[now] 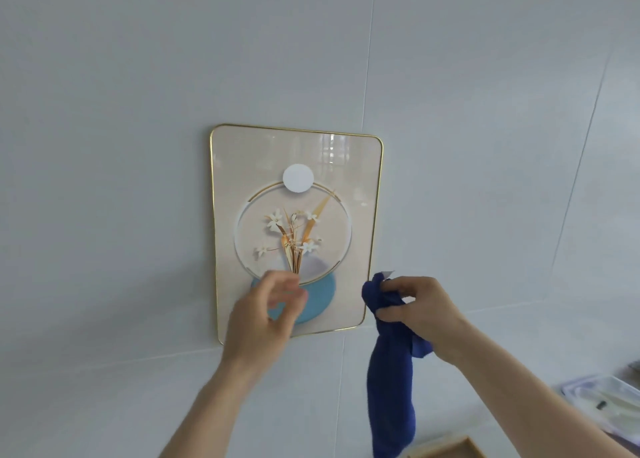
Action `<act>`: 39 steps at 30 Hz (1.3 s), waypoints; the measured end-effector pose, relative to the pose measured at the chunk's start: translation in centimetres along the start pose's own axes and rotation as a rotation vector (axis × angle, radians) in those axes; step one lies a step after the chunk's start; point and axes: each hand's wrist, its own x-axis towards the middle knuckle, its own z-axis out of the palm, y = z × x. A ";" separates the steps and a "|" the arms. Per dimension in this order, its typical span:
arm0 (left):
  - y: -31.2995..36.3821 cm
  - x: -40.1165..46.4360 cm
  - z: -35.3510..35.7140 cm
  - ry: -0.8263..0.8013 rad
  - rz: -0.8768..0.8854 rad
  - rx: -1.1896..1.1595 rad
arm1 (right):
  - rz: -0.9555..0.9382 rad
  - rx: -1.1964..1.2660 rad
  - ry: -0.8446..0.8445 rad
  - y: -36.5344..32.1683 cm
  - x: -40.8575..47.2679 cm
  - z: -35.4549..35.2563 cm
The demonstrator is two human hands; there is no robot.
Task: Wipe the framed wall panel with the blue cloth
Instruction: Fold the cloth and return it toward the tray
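Observation:
The framed wall panel (294,166) hangs on the pale tiled wall, gold-rimmed with rounded corners and a picture of white flowers in a blue vase. My left hand (266,315) is raised in front of its lower left part, fingers loosely curled and blurred, holding nothing that I can see. My right hand (419,310) is just right of the panel's lower right corner. It grips the bunched top of the dark blue cloth (391,381), which hangs down in a long fold below the hand, apart from the panel.
Grout lines cross the grey wall (485,146). A clear plastic container (609,405) sits at the lower right edge. The corner of a wooden tray or frame (446,449) shows at the bottom, under the hanging cloth.

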 end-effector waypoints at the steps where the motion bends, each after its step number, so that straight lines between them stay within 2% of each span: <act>1: 0.1 -1.0 0.9 -0.100 -0.048 -0.006 | 0.020 0.059 -0.035 -0.3 -0.3 0.1; 4: 0.6 -3.2 3.1 -0.362 -0.173 -0.013 | 0.078 0.229 -0.136 -0.9 -0.8 0.5; 7: 1.3 -4.2 3.8 -0.460 -0.282 -0.152 | 0.122 0.395 -0.165 -0.5 -0.9 0.9; 10: 2.3 -4.8 3.9 -0.341 -0.241 -0.082 | 0.190 0.494 -0.148 0.5 -1.1 0.6; 13: 2.4 -4.8 3.8 -0.148 -0.211 -0.086 | 0.225 0.515 -0.283 2.1 -1.8 -0.1; 16: 2.5 -4.6 3.9 -0.088 -0.185 -0.068 | 0.214 0.373 -0.452 3.9 -2.6 -0.5; 18: 2.9 -4.6 4.1 -0.076 -0.175 -0.032 | 0.136 0.203 -0.478 4.9 -3.2 -0.7; 21: 3.4 -4.6 4.8 -0.086 -0.154 0.065 | 0.040 -0.037 -0.393 5.5 -3.5 -1.2; 25: 3.3 -4.4 5.8 -0.150 -0.072 0.326 | -0.032 -0.272 -0.304 5.7 -3.1 -3.5; 27: 3.1 -4.4 6.4 -0.194 -0.029 0.435 | -0.063 -0.320 -0.256 5.8 -2.9 -5.1; 32: 3.4 -3.8 8.6 -0.221 0.084 0.537 | -0.103 -0.380 -0.101 6.8 -2.2 -8.2; 39: 3.5 -3.4 13.9 -0.234 0.112 0.637 | -0.103 -0.536 -0.098 10.5 -1.4 -11.9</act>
